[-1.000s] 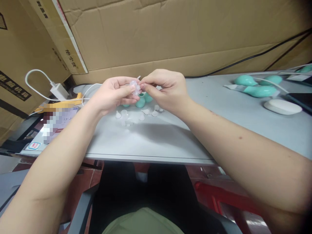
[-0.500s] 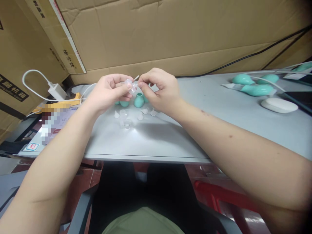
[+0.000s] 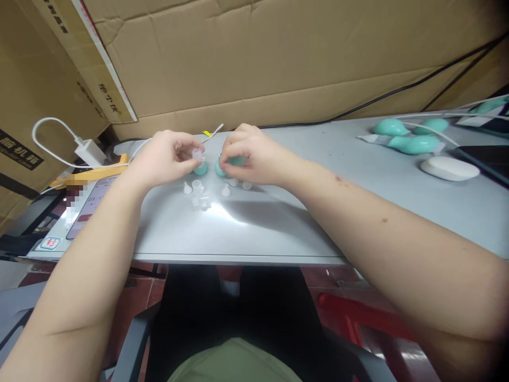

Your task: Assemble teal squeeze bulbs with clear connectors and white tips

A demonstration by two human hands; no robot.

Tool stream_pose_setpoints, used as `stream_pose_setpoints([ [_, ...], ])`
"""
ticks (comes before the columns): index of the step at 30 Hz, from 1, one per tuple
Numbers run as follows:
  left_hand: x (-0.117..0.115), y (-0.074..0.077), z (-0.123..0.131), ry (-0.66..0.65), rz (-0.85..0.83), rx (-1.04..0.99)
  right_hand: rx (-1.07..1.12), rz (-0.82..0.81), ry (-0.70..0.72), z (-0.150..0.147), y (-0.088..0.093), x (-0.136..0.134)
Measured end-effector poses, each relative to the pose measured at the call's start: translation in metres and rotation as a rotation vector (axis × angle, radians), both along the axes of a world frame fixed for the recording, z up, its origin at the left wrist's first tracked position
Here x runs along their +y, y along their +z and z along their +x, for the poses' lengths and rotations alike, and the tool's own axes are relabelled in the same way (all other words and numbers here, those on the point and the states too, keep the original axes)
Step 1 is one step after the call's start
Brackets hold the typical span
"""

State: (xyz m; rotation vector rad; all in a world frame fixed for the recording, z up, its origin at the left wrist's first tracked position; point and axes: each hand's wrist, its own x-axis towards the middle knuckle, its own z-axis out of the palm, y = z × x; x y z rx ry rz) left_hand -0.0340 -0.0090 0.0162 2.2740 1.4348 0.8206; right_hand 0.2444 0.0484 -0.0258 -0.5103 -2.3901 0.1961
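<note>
1. Head view, far left: I see a white charger (image 3: 85, 151) with its looped cable by the cardboard boxes (image 3: 258, 58), and in front of it a phone (image 3: 90, 199) lying flat on the table (image 3: 278, 228).
2. The left hand (image 3: 165, 158) is low over the table, its grip pinched together. Thumb and forefinger are clamped on a small clear cap (image 3: 198, 154), which is held just above the surface.
3. Directly under those fingertips a second teal bulb (image 3: 201, 169) sits on the table. I cannot tell whether the hand touches it.
4. Just in front of both hands lie loose clear pieces (image 3: 198, 187), small cups and nozzle tips scattered close together on the bare table top.
5. The right hand (image 3: 250, 155) is right beside the left, knuckles up, fingers curled down. Its grip is closed on a teal bulb (image 3: 220, 167), which rests on the table, and more teal shows between the fingers.
6. Well apart to the right there are three more teal bulbs in a group (image 3: 413, 143), with a thin white tube across them.
7. Just in front of that group lies a white oval pad (image 3: 449, 168). Behind it, a black cable (image 3: 397, 91) runs up along the cardboard.
</note>
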Motion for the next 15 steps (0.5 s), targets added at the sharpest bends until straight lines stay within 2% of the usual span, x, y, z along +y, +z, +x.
stream_pose_setpoints([
  [4,0.003,0.002,-0.004,-0.098,-0.108,0.192,-0.137,0.012,0.044,0.001,-0.007,-0.001],
  [8,0.01,-0.001,-0.009,-0.105,-0.144,0.291,-0.176,0.018,0.029,-0.001,-0.01,-0.003],
  [11,0.014,-0.005,-0.013,-0.105,-0.128,0.279,-0.175,0.006,0.013,-0.002,-0.009,-0.003],
  [15,0.015,-0.009,-0.015,-0.131,-0.194,0.163,-0.068,-0.041,0.059,0.0,-0.002,-0.003],
])
